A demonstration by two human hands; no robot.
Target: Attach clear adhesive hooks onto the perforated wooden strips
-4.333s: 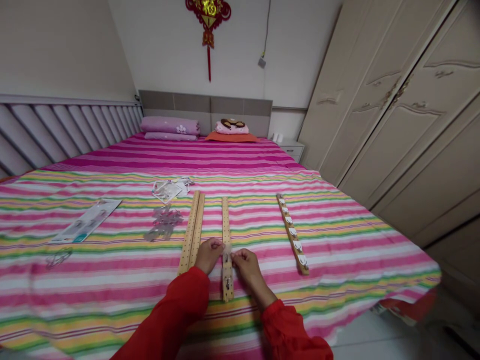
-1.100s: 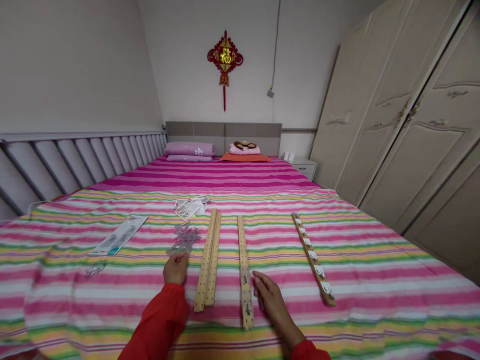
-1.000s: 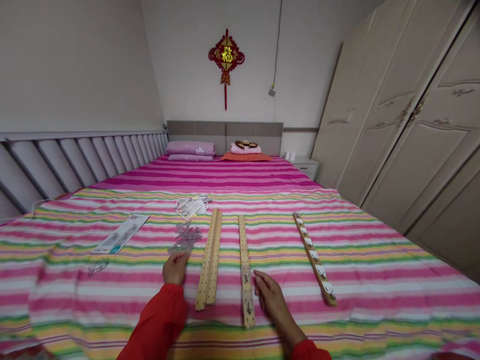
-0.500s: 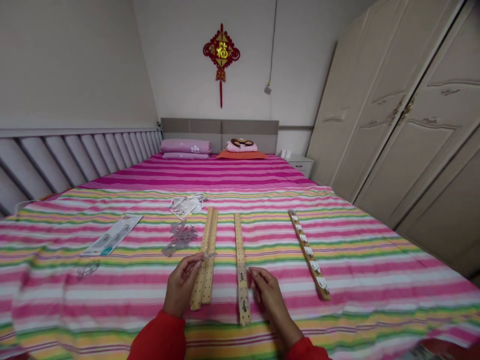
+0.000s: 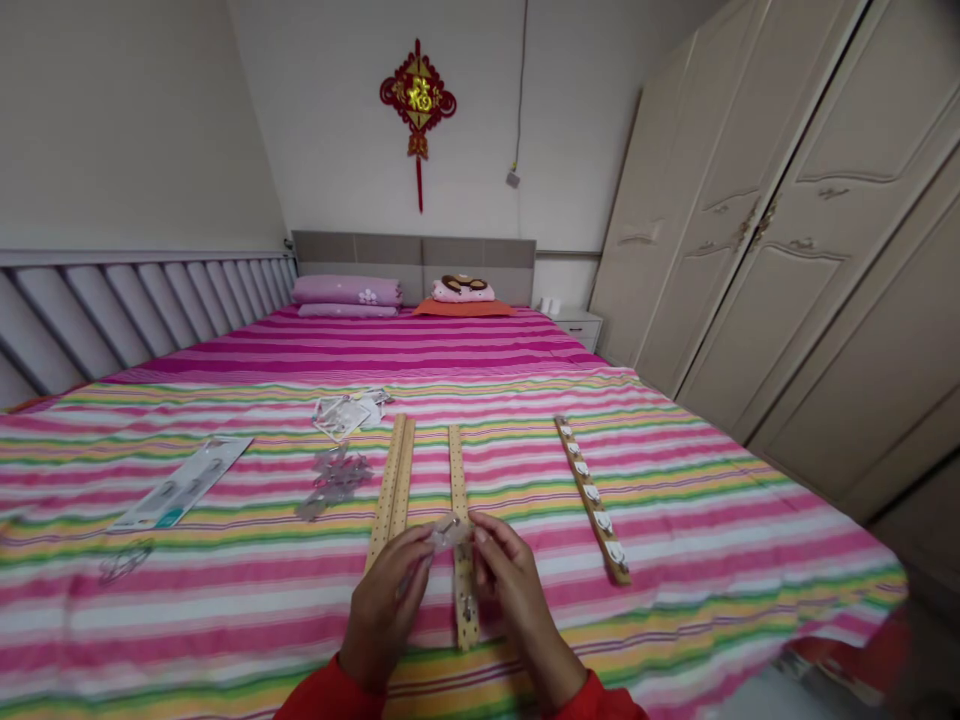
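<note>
My left hand [image 5: 390,605] and my right hand [image 5: 508,585] meet over the near end of a single wooden pegboard strip [image 5: 457,490], both pinching a small clear plastic hook [image 5: 448,530] between their fingertips. The strip lies lengthwise on the striped bedspread [image 5: 675,520], with a metal fitting in it near my hands. Two more wooden strips [image 5: 395,478] lie side by side just left of it. A pile of clear hooks [image 5: 334,478] sits further left. Another wooden strip with several white hooks fitted [image 5: 590,494] lies to the right.
A long card package [image 5: 180,482] and a small wire item [image 5: 124,562] lie at the left. Opened packets [image 5: 341,413] sit beyond the strips. Pillows [image 5: 346,291] rest by the headboard, a wardrobe [image 5: 787,250] stands along the right, and the bed's edge drops off at bottom right.
My left hand went to the pile of clear hooks, picked one up and carried it right to the single strip. My right hand rose from beside the strip to meet it.
</note>
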